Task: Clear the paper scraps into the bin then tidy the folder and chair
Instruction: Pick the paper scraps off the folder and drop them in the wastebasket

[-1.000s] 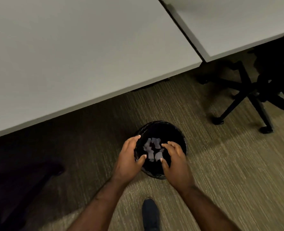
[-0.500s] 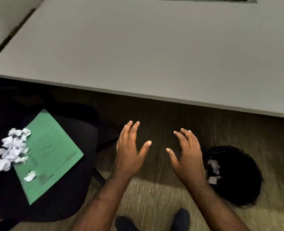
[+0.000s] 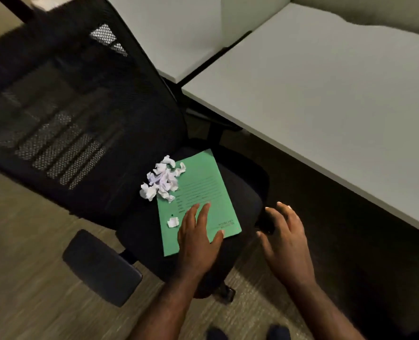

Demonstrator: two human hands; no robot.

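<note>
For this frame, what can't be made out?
Head view only:
- Print on the green folder: too small and soft to read.
- Folder's near corner: covered by the left hand.
- Chair base: hidden under its seat.
- Bin: out of frame.
- Whether the right hand touches the seat edge: unclear.

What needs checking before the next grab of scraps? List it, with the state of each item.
1. Left hand free to grab: ok, fingers straight, holding nothing.
2. Right hand free: ok, fingers spread, holding nothing.
3. Scraps within view: ok, a crumpled pile at the far left edge of the folder, one stray scrap nearer the left hand.
4. Folder lying flat on the chair seat: ok.
5. Path to the pile: ok, nothing between the left hand and the scraps.
6. Bin position: cannot tell, it is out of view.
</note>
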